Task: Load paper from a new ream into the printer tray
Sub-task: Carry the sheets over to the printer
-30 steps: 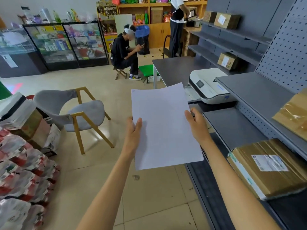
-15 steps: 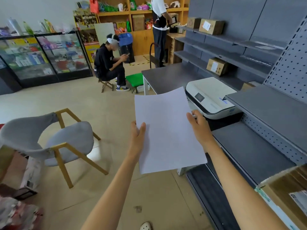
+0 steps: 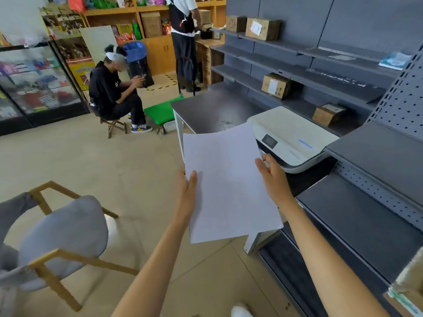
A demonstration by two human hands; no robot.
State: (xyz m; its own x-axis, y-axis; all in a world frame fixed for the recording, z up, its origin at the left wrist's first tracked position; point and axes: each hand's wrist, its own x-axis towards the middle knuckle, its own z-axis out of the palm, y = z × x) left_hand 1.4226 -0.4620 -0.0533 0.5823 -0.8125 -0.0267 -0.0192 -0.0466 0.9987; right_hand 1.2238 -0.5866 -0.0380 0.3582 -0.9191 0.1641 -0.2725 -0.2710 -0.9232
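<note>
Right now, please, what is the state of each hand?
Left hand: closed on the left edge of the paper.
Right hand: closed on the paper's right edge.

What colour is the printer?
White, with a dark base; the printer shows in the head view.

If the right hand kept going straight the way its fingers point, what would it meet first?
Probably the printer: the right hand, gripping the paper, points up-frame at its front edge. Depth is unclear.

Both bare arms reach forward, the left hand (image 3: 187, 191) and right hand (image 3: 273, 177) pinching a paper's (image 3: 229, 186) opposite edges.
</note>
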